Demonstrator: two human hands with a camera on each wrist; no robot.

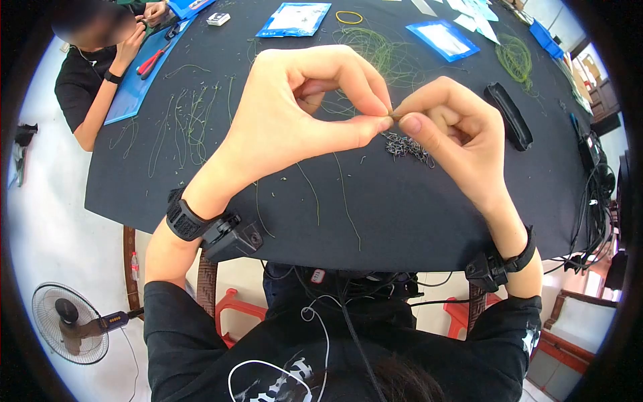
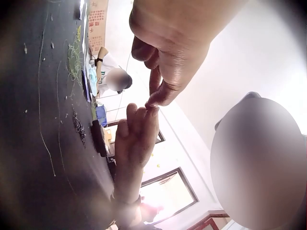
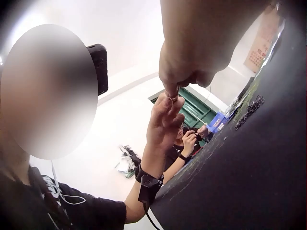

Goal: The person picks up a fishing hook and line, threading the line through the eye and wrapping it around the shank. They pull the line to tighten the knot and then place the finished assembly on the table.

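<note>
Over the black table, my left hand and right hand meet fingertip to fingertip. Thumb and forefinger of each pinch a thin line, of which only a tiny brownish bit shows between them. I cannot tell whether a hook is on it. The right wrist view catches a fine strand curving away beside the hands. Just below the fingertips in the head view lies a pile of small metal hooks. A tangle of green line spreads behind the hands.
Loose cut strands lie at the left. Blue-and-white packets, a yellow ring, a coil of green line and a long black tray stand farther back. Another person works at the left over a blue board.
</note>
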